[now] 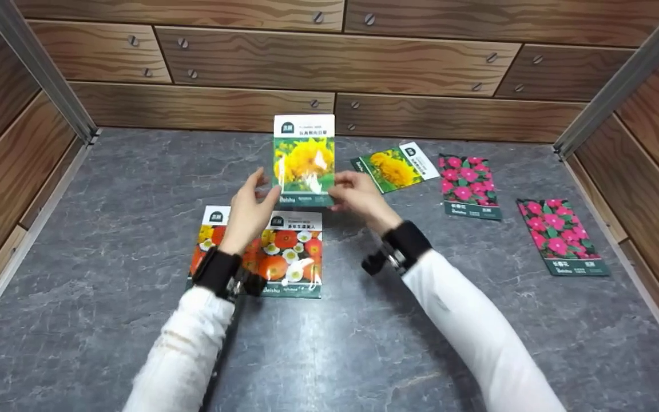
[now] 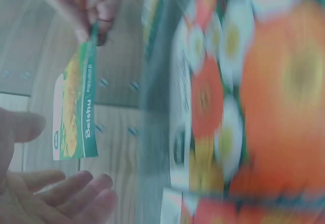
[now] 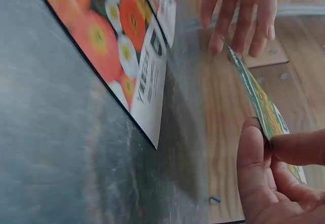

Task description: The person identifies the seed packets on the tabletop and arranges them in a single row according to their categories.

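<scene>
Showing between hands (image 1: 248, 213) (image 1: 364, 200): yellow-flower packet (image 1: 304, 157), pinched from right.

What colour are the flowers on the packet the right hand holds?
The flowers are yellow, clearest in the head view.

Held yellow-flower seed pkt (image 1: 304, 163): thin, smooth, v. glossy, w/ white glare patches; paper or plastic film, can't tell which. Orange-poppy seed pkts (image 1: 290, 252): same smooth, shiny printed finish, glare on one. Pink-flower seed pkts (image 1: 468, 186) & flat yellow-flower pkt (image 1: 395, 166): thin, smooth, approx. matt from head cam. Worktop (image 1: 106, 274): smooth, grey, marble-look veining, semi-gloss sheen near front. Back wall (image 1: 329, 60): wood-look planks, strong grain, low sheen; slotted screw heads (image 1: 318, 18) look like metal. Corner post (image 1: 43, 71): smooth grey metal, prob. alum. L sleeve (image 1: 178, 349): white cloth, crinkled; R sleeve (image 1: 472, 326) smoother. Wrist straps (image 1: 408, 245): matt blk.
</scene>
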